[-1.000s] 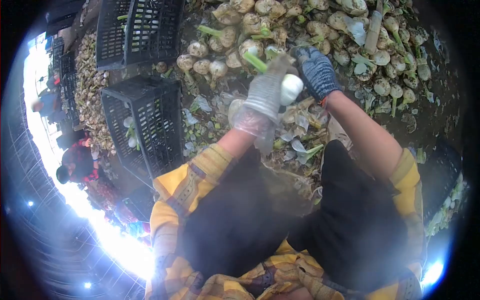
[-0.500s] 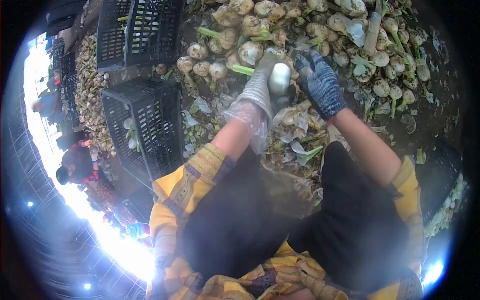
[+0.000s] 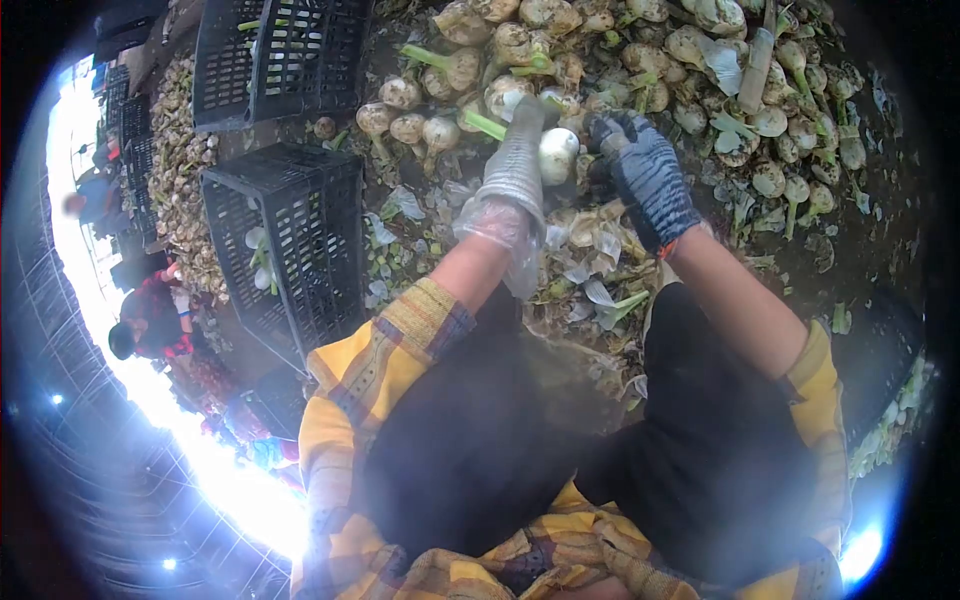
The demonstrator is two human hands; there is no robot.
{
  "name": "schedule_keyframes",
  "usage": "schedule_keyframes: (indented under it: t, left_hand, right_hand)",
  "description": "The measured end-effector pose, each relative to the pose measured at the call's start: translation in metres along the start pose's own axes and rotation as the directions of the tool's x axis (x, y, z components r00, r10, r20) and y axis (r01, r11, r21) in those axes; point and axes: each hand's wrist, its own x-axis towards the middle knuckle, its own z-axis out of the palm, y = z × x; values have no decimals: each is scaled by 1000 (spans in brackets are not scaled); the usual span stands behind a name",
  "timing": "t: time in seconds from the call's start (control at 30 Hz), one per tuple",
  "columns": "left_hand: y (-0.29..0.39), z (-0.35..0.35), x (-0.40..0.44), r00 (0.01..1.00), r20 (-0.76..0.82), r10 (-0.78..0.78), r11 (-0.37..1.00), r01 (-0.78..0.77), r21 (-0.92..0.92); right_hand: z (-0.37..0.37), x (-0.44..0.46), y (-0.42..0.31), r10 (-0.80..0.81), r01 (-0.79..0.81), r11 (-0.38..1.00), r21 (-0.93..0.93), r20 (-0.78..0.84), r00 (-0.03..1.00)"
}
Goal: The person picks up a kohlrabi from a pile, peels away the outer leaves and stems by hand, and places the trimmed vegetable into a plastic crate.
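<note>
My left hand (image 3: 520,150), in a whitish glove with a plastic cuff, is closed around a peeled white bulb (image 3: 558,156). The bulb's round end faces right, and a cut green stem (image 3: 484,124) sticks out on the other side of the hand. Just right of the bulb is my right hand (image 3: 645,175), in a grey-blue knitted glove with dark fingertips. Its fingers are curled; whatever they hold is too small and dark to make out. Unpeeled bulbs (image 3: 515,45) with dirty skins lie heaped beyond both hands.
Two black plastic crates (image 3: 285,240) (image 3: 262,60) stand at the left, with a few stemmed bulbs in the nearer one. Peelings (image 3: 600,240) litter the ground before my knees. A wooden stick (image 3: 756,70) lies on the heap. A person (image 3: 150,320) is at the far left.
The white bulb has turned in my left hand, and its stem now points up and left. My right hand has moved slightly right and down, away from the bulb.
</note>
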Motion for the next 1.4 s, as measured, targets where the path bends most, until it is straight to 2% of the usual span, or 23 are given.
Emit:
schedule_keyframes:
  t: [0.03,0.1,0.17,0.27,0.37,0.43,0.47,0.53,0.57,0.6,0.63,0.73,0.77,0.8,0.83,0.87,0.93,1.0,1.03,1.13,1.23,1.33,1.4]
  left_hand:
    - [-3,2,4,1000,-11,-8,1000,7,-15]
    - [-4,7,3,999,-28,-38,998,37,-50]
    - [-2,14,-1,996,-38,-75,993,72,-92]
    - [-3,23,-3,980,78,-184,948,198,-248]
    - [-9,25,-3,995,-39,-87,991,83,-104]
    - [-9,23,3,994,-106,-39,998,45,50]
    - [-11,22,2,995,-93,-22,998,28,61]
    - [-14,21,0,998,-63,18,996,-13,84]
    - [-12,21,-5,998,-33,-51,999,51,-1]
    - [-8,23,-10,998,2,-65,998,64,11]
    - [-1,25,-14,997,37,-71,997,70,26]
    - [1,15,-12,996,76,-37,999,37,-1]
    - [0,13,-8,998,53,-33,999,34,-13]
    - [0,11,-4,999,30,-27,999,28,-25]
    - [0,6,-4,999,49,-4,1000,5,-17]
    - [1,5,-5,999,41,13,999,-11,-42]
    - [3,4,-7,998,23,53,994,-50,-97]
    - [1,6,-5,996,16,83,992,-80,-102]
    - [-1,7,-5,995,16,95,990,-93,-102]
    - [0,4,-6,986,33,166,986,-166,8]
    - [1,6,-5,995,37,89,993,-86,-80]
    - [1,5,-9,997,57,54,996,-50,-67]
    - [5,4,-10,1000,12,6,994,-5,-106]
  right_hand:
    - [1,1,3,-182,173,975,-138,-55,982]
    - [4,1,7,-529,452,788,-417,-83,845]
    - [6,-1,-1,-478,422,829,-368,-75,875]
    - [8,-7,-18,-398,357,867,-347,-52,916]
    - [17,8,-5,-414,340,856,-389,-121,902]
    - [13,17,-4,-336,272,910,-312,-172,926]
    - [11,20,-3,-294,237,933,-270,-195,936]
    - [8,23,-4,-235,168,925,-340,-165,958]
    - [6,23,-4,-200,131,917,-376,-150,968]
    - [4,23,-3,-162,93,907,-411,-137,977]
    - [5,35,28,-240,153,893,-424,-160,958]
    - [-4,53,75,-494,381,656,-651,11,869]
    - [-4,50,77,-575,470,670,-575,-2,818]
    - [-7,40,58,-279,273,938,-214,3,960]
    - [-12,28,39,25,-47,986,159,135,990]
    - [-16,15,23,257,-406,798,445,359,897]
    - [-14,3,13,81,-255,898,358,435,897]
    - [-4,-10,-2,242,-542,689,482,553,798]
    - [-3,-13,-7,262,-529,721,447,531,806]
    - [-3,-11,-6,69,-326,851,411,528,846]
    - [-2,-6,1,58,-243,917,315,499,865]
    - [-6,-7,2,130,-371,850,374,535,835]
    - [-4,-15,-4,51,-315,838,446,510,859]
